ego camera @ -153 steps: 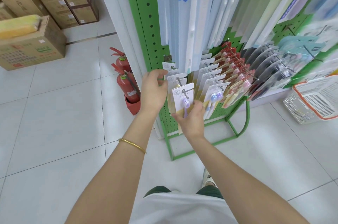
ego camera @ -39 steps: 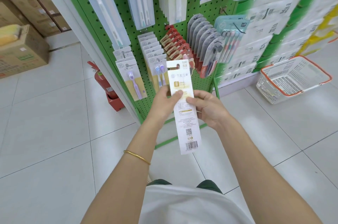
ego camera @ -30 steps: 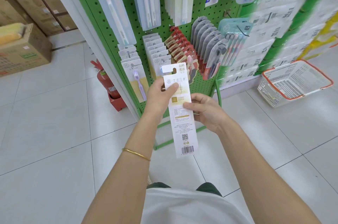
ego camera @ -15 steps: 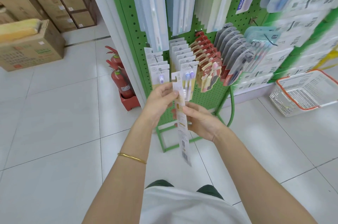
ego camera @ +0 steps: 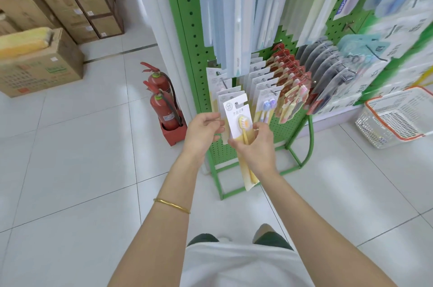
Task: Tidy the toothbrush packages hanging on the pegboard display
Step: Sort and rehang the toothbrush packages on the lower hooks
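While my right hand pinches the white-and-yellow card toothbrush package mid-length and my left hand grips its left edge, it stands upright, hang-hole above both hands, by the metal peg.

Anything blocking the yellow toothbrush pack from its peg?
Nothing visible. The left hand and right hand hold the yellow pack at the front of the leftmost low row, hang hole at the peg tip. Other packs hang behind it.
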Demonstrator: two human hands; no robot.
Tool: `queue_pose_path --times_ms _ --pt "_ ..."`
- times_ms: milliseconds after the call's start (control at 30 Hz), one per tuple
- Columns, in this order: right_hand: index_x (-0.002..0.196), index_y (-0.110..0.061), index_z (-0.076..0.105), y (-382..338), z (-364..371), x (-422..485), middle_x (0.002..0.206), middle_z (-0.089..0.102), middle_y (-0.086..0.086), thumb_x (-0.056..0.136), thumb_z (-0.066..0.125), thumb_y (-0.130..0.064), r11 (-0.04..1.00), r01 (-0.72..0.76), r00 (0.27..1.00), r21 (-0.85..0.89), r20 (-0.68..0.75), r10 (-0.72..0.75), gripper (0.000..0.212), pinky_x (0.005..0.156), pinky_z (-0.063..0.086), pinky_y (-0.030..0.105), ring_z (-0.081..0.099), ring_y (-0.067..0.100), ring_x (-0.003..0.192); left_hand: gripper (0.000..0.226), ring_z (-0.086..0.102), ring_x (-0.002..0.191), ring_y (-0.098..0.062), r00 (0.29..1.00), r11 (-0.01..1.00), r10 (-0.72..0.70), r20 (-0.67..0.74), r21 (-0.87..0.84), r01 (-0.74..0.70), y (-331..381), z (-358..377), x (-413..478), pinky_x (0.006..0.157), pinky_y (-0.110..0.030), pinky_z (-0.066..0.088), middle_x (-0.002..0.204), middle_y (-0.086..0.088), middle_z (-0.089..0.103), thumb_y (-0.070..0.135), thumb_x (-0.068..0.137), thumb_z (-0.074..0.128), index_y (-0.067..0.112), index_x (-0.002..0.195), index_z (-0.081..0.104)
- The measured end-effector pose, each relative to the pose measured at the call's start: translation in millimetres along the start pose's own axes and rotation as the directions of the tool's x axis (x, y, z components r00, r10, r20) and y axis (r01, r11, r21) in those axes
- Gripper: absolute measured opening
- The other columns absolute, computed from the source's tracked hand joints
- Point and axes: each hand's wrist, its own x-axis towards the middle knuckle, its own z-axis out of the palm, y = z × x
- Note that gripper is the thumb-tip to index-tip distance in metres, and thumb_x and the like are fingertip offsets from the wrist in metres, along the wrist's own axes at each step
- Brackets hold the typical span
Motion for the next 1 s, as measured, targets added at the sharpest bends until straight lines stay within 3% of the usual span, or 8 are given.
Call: queue_pose_path --times_ms 133,267,400,533,733,867,1000 --pt "0.125 -0.008 0.044 -1 14 6 0.114 0.046 0.001 0.069 0.081 -0.038 1.000 0.018 0.998 -0.022 -0.059 -0.020 0.073 0.087 0.038 0.026 0.042 0.014 0.102 0.024 0.062 0.090 -0.013 1.000 1.000 0.000 -0.007 0.005 0.000 1 -3 11 0.080 -0.027 0.050 0.107 -0.005 0.065 0.004 0.095 0.046 0.009 0.117 0.055" --pt "0.126 -0.006 0.042 0 26 13 0.120 0.047 0.005 0.072 0.081 -0.036 0.999 0.016 0.998 -0.027 -0.066 -0.018 0.073 0.082 0.034 0.023 0.045 0.020 0.109 0.022 0.060 0.084 -0.011 0.998 1.000 0.021 -0.056 0.009 -0.020 2 -5 22 0.079 -0.026 0.051 0.098 -0.001 0.064 0.004 0.095 0.048 0.009 0.114 0.057" --pt "0.124 -0.003 0.040 -1 38 25 0.120 0.046 0.008 0.073 0.080 -0.034 1.000 -0.007 0.999 -0.025 -0.042 0.006 0.072 0.078 0.036 0.025 0.048 0.024 0.106 0.019 0.057 0.074 -0.007 0.988 0.998 0.057 -0.144 0.011 -0.056 5 -7 33 0.074 -0.023 0.050 0.086 0.002 0.058 0.003 0.094 0.050 0.009 0.110 0.057" --pt "0.119 -0.002 0.040 -5 48 39 0.113 0.044 0.005 0.075 0.080 -0.031 1.000 -0.004 1.000 -0.022 -0.024 0.004 0.066 0.075 0.038 0.025 0.048 0.021 0.098 0.021 0.055 0.077 -0.009 0.972 0.991 0.130 -0.198 0.056 -0.121 13 -10 46 0.073 -0.023 0.050 0.089 0.003 0.055 0.004 0.094 0.048 0.010 0.113 0.056" --pt "0.116 -0.002 0.040 -4 53 48 0.107 0.036 0.000 0.074 0.080 -0.028 1.000 0.002 1.000 -0.014 -0.017 -0.002 0.063 0.074 0.030 0.017 0.039 0.016 0.096 0.028 0.055 0.096 -0.016 0.947 0.950 0.253 -0.196 0.237 -0.205 29 -11 77 0.092 -0.039 0.050 0.105 0.001 0.056 0.008 0.093 0.049 0.011 0.120 0.057" --pt "0.121 0.000 0.038 -3 52 50 0.115 0.041 0.006 0.075 0.079 -0.029 0.999 0.018 1.000 -0.036 0.021 -0.017 0.068 0.079 0.034 0.023 0.043 0.022 0.107 0.031 0.054 0.095 -0.014 0.921 0.859 0.369 -0.127 0.426 -0.285 36 -8 96 0.089 -0.027 0.046 0.118 -0.007 0.060 0.009 0.092 0.054 0.007 0.122 0.058" --pt "0.128 -0.001 0.035 -2 48 50 0.124 0.043 0.009 0.075 0.078 -0.035 0.996 0.009 0.998 -0.094 0.060 -0.003 0.076 0.086 0.043 0.036 0.046 0.025 0.111 0.029 0.054 0.088 -0.017 0.913 0.770 0.405 -0.052 0.557 -0.310 40 -4 112 0.081 -0.022 0.040 0.114 -0.010 0.058 0.016 0.092 0.057 0.010 0.120 0.060"
